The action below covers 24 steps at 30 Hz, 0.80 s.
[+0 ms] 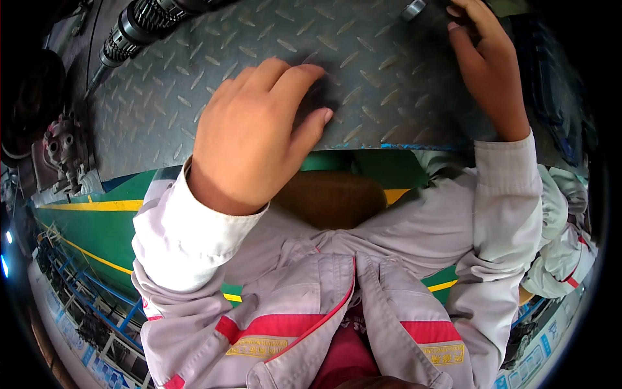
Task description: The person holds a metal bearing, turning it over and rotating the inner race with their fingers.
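Left hand (259,123) curved and bare of any visible object, right hand (486,58) beside one small, shiny, round metal piece (413,10)

Two hands were out over one bench (162,120) of dark grey diamond-plate steel. The left was palm down above the near side, its fingers bent and side by side, the thumb standing apart from the index finger; nothing showed between them, and whether the fingertips touched the steel could not be told. The right was at the far right, fingers and thumb partly bent; the upper edge and shadow hid its tips, so its grip could not be told.

The one metal piece lay at the top edge, just left of the right fingers. Its bright rim sloped from lower left to upper right; its long axis was unclear.

One long steel gear shaft (133,32) with toothed rings was at the upper left, its long axis slanting likewise, its thin end pointing lower left. One grey cast-metal part (65,149) stood near the bench's left edge. One other person in pale workwear (557,259) was at the right.
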Available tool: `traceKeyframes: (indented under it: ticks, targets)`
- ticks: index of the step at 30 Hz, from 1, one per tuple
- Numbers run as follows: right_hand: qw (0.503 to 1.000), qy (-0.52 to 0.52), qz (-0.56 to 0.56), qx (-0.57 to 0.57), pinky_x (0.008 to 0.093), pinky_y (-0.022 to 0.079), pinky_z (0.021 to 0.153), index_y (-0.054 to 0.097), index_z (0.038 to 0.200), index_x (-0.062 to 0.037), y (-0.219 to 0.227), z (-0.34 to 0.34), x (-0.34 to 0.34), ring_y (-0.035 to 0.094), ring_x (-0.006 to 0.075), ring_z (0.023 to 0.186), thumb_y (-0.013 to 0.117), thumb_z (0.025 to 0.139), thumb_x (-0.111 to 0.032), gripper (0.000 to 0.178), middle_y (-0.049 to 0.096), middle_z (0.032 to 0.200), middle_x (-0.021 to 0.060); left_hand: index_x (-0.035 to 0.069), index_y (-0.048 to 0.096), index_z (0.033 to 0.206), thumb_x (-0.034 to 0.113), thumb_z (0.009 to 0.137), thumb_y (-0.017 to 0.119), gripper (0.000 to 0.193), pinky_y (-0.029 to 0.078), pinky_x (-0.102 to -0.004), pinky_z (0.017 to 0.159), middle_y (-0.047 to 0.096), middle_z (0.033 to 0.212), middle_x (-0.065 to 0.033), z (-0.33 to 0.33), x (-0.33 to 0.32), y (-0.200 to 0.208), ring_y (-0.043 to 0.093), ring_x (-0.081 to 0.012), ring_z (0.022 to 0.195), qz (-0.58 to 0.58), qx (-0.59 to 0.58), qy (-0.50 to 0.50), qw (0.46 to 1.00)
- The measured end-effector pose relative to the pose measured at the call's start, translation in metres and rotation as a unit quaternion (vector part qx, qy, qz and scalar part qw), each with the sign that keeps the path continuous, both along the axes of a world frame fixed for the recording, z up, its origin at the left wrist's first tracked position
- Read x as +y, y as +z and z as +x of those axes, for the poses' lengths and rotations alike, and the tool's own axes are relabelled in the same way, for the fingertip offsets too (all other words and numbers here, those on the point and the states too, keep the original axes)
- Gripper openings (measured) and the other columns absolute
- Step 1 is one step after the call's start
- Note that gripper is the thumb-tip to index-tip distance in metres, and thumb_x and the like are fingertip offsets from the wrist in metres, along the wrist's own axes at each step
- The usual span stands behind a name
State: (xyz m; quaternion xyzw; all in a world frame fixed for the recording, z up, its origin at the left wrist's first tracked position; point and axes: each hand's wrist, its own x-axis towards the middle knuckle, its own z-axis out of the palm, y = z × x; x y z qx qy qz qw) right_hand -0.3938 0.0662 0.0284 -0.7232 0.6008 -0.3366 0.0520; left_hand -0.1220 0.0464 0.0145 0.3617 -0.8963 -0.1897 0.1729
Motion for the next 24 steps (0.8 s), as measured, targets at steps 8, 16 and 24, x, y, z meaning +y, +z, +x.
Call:
traceKeyframes:
  ticks: [8,16,24]
  targets:
    - [0.998,-0.015,-0.059,0.000,0.0307,0.050,0.090,0.063,0.124,0.0022,-0.007,-0.040,-0.016,0.063,0.0230,0.101,0.052,0.085,0.012,0.041,0.064,0.115,0.0137,0.005,0.070,0.119,0.016,0.086,0.078,0.036,0.052,-0.0391,0.072,0.065,0.094,-0.0116,0.001,0.002,0.005,0.064,-0.0299,0.082,0.004,-0.021,0.011,1.000]
    - [0.998,-0.048,-0.034,-0.001,0.0360,0.051,0.097,0.064,0.123,0.0028,-0.019,-0.069,-0.030,0.065,0.0322,0.110,0.051,0.080,0.010,0.045,0.066,0.116,0.0198,0.004,0.069,0.120,0.014,0.086,0.078,0.037,0.052,-0.0389,0.072,0.064,0.094,-0.0122,0.001,0.003,0.007,0.064,-0.0298,0.081,0.016,-0.022,0.007,1.000]
    - [0.995,-0.062,-0.055,0.058,0.0427,0.043,0.112,0.061,0.132,0.0024,-0.039,-0.096,-0.049,0.058,0.0396,0.127,0.052,0.081,0.003,0.052,0.064,0.131,0.0251,0.003,0.069,0.119,0.013,0.085,0.078,0.036,0.052,-0.0386,0.072,0.064,0.094,-0.0132,0.002,0.003,0.006,0.064,-0.0297,0.079,0.025,-0.019,0.006,0.999]
